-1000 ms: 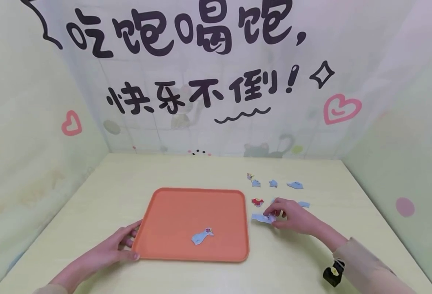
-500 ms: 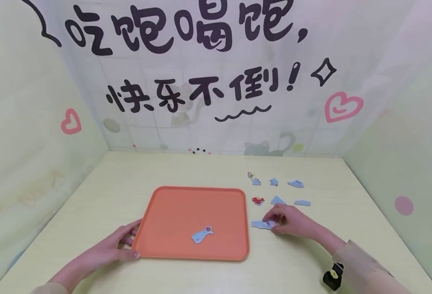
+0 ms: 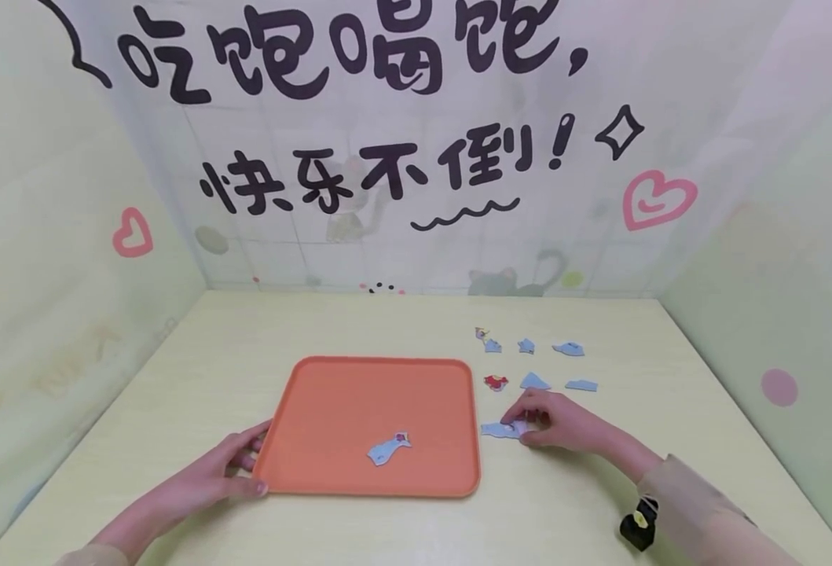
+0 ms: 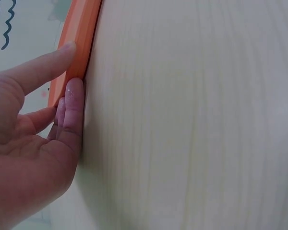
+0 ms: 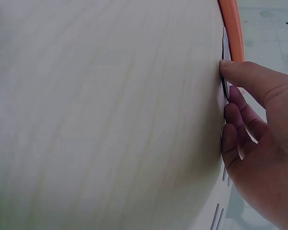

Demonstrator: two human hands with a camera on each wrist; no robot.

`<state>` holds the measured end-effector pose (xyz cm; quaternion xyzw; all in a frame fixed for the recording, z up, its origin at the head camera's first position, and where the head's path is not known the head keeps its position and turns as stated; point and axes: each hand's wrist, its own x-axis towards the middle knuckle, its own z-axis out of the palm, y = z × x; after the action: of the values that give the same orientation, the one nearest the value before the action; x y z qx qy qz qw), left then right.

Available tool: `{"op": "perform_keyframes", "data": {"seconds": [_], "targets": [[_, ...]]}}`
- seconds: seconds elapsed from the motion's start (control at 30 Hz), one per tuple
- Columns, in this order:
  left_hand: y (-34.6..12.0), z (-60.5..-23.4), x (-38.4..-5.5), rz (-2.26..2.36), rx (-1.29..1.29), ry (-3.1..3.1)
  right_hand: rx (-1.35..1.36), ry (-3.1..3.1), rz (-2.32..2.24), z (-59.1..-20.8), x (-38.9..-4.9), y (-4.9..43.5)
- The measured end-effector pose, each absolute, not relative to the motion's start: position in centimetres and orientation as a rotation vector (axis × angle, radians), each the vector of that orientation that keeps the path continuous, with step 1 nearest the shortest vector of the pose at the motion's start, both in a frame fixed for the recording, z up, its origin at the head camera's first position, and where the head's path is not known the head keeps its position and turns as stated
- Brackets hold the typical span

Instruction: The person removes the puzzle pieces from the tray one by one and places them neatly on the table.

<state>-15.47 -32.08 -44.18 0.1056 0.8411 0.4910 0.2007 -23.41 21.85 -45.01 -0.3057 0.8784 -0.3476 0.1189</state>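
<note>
In the head view, my right hand [image 3: 564, 422] pinches the right end of a flat light-blue puzzle piece [image 3: 498, 430], just right of the orange tray [image 3: 359, 494]. From the right wrist, the piece [image 5: 225, 45] shows edge-on, with the thumb over it and a finger beneath. My left hand [image 3: 221, 468] holds the tray's front-left corner. The left wrist view shows the thumb on the tray wall [image 4: 81, 36] and the other fingers against its lower side. Inside the tray lies another blue puzzle piece [image 3: 389, 450] with a small coloured print.
Several loose pieces lie behind my right hand: a red one [image 3: 496, 383], a blue triangle [image 3: 534, 381], a blue strip [image 3: 581, 385], and a back row with a blue piece [image 3: 569, 348]. A printed cloth wall [image 3: 416, 259] closes off the table's [image 3: 260, 322] far side.
My right hand has drawn the pinched piece slightly nearer to me, then a little left toward the tray. The blue triangle behind it is now uncovered. My left hand keeps its place.
</note>
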Motion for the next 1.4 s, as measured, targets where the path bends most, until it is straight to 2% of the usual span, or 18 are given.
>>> {"op": "perform_keyframes", "data": {"seconds": [0.73, 1.07, 1.27, 1.4], "targets": [[-32.3, -43.9, -15.5, 1.363, 0.319, 2.378, -0.968, 2.608, -0.896, -44.1, -23.7, 21.0], [-32.2, -44.0, -15.4, 1.380, 0.335, 2.374, -1.150, 2.642, -0.710, -41.0, -24.8, 17.1], [-32.3, -44.0, -15.4, 1.395, 0.348, 2.358, -1.332, 2.601, -0.654, -40.3, -25.4, 13.8], [-32.3, -44.1, -15.4, 1.408, 0.361, 2.340, -1.347, 2.537, -0.619, -40.1, -25.3, 11.4]]}}
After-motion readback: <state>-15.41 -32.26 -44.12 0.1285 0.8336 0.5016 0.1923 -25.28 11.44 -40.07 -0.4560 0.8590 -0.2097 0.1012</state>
